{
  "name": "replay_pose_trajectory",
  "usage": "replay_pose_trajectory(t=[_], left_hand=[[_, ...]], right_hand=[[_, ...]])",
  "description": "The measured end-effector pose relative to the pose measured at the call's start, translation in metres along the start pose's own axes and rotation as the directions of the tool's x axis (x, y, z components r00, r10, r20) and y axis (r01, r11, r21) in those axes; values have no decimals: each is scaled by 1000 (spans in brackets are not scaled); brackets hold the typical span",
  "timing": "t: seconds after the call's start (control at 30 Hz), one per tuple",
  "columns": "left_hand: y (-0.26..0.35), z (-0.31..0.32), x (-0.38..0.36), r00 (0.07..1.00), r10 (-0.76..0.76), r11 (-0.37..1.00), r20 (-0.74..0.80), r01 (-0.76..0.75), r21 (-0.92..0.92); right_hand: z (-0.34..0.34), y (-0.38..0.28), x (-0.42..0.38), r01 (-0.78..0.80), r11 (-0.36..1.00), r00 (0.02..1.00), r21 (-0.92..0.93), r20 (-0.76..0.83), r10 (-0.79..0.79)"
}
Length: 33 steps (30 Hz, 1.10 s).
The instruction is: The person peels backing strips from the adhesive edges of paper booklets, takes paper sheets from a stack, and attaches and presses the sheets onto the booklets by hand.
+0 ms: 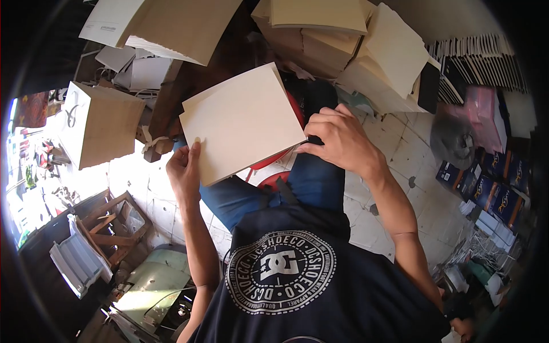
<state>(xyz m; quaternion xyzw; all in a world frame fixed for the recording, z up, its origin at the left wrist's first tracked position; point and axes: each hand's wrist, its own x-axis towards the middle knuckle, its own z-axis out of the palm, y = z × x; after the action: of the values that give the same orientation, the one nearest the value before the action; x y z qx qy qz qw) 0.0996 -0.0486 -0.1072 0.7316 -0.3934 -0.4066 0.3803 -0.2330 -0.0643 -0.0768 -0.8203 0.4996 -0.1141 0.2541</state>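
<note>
A stack of cream-coloured sheets (pixel 243 123) is tilted above the person's lap, its edges slightly out of line. My left hand (pixel 187 166) grips the stack's left edge, the thumb on top and the fingers curled at the side. At the right corner of the stack is my right hand (pixel 331 137), its fingers bent and pinched together at the sheet edges. Part of a red stool (pixel 274 180) shows beneath the sheets and between the legs.
Large paper stacks (pixel 320 40) stand at the front, with another stack (pixel 106 123) at the left. Dark blue boxes (pixel 497 183) and a row of dark-covered books (pixel 477 60) lie right. A wooden frame (pixel 114 240) stands lower left on white tiles (pixel 372 217).
</note>
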Motion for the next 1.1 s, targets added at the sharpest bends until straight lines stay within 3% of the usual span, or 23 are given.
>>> replay_pose_trajectory(t=[0.13,0.3,0.5,0.6,0.67,0.73,0.9,1.0,1.1], left_hand=[[2,1,-1,1000,-4,999,-7,4,-34],[10,-5,-5,999,-52,999,-1,52,5],[19,-33,-31,997,-81,955,-12,81,286],[4,-44,-48,999,31,967,22,-35,251],[-2,-45,-58,998,22,988,61,-31,149],[-3,-42,-62,998,-61,991,33,57,118],[-21,-37,-53,937,-281,960,208,272,70],[-28,-25,-53,922,-280,959,268,279,42],[-24,-21,-55,912,-284,958,298,285,40]], right_hand=[[5,4,7,104,994,991,16,-90,-102],[2,4,13,127,990,990,64,-63,-123],[-1,0,15,69,992,998,101,-16,-68],[-2,-3,16,79,990,996,113,-36,-76],[-1,-2,16,71,990,997,119,-27,-68],[0,-1,16,73,991,997,116,-26,-70],[6,1,15,94,989,994,118,-75,-85],[0,-4,10,-14,1000,999,8,30,14],[-14,-51,11,-78,973,997,-219,4,81]])
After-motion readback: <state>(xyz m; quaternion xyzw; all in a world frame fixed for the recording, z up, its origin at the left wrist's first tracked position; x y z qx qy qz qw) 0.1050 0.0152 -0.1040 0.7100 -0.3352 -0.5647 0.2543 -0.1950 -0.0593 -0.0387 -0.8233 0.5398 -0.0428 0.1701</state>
